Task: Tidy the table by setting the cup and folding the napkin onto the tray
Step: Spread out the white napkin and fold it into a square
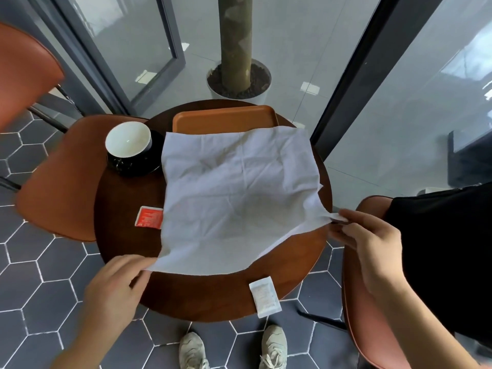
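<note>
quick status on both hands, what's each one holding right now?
Left hand: pinching the near left corner of the napkin.
Right hand: pinching the napkin's near right corner, pulled past the table's edge.

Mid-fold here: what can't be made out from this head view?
Head view only.
Tray: near part hidden under the napkin.
Red packet: right edge under the napkin, print blurred.
White sachet: lettering too small.
Cup: any handle out of sight.
</note>
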`<state>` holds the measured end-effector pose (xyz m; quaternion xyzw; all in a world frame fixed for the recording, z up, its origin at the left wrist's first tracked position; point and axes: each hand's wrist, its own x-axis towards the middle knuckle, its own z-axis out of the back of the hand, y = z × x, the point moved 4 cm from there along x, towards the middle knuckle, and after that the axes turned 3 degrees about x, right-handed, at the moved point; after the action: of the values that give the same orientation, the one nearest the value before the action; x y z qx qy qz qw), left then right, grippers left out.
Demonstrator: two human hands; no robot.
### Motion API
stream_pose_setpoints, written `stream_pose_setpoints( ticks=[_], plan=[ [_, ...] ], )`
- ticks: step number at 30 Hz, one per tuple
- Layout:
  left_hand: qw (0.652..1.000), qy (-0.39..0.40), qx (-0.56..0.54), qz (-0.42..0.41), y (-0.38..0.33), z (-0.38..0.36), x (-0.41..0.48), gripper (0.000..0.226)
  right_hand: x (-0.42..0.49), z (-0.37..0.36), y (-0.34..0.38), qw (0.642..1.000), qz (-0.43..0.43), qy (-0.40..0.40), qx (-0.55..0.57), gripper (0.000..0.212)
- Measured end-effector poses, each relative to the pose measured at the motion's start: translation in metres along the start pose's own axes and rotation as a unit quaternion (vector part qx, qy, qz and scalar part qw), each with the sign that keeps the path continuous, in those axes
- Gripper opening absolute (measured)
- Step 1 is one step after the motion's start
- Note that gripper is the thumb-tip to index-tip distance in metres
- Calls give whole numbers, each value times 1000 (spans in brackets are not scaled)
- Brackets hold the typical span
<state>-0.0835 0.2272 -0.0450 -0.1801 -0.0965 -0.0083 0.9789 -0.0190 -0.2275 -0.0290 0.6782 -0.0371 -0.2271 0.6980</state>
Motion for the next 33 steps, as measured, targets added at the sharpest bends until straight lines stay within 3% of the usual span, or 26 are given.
stream_pose_setpoints(
  ticks=[2, 4, 7, 9, 11, 15, 19, 23, 28, 33],
  plan=[
    [1000, 2, -16, 11, 4, 3, 1, 15, 2, 6, 2, 998, 35, -4, -47, 37],
    [1000, 2, -27, -11, 4, 7, 1, 9, 0, 12, 5, 992, 61, -14, -108, 27],
    [996, 66, -26, -48, -2, 4, -2, 25, -1, 19, -2, 979, 30, 3, -200, 26],
    [995, 77, -50, -33, -2, 6, 0, 23, -3, 23, -4, 975, 21, 3, -221, 27],
    [995, 58, -80, 0, 0, 9, 5, 9, -3, 26, -3, 973, 35, -3, -228, 21],
    [994, 76, -82, 8, -2, 15, 4, 27, -5, 26, 0, 972, 42, -11, -233, 21],
    [992, 75, -106, 4, -6, 29, 1, 6, 0, 39, 6, 966, 71, -38, -246, 18],
    [986, 111, -117, 37, -16, 33, 7, 35, 4, 41, -1, 960, 75, -15, -271, 17],
    [969, 93, -221, 60, -18, 42, 18, 13, 8, 43, 2, 976, 88, -24, -195, 9],
    [941, 80, -301, 131, -15, 33, 19, 25, 14, 38, 2, 970, 96, -20, -224, 9]
  ],
)
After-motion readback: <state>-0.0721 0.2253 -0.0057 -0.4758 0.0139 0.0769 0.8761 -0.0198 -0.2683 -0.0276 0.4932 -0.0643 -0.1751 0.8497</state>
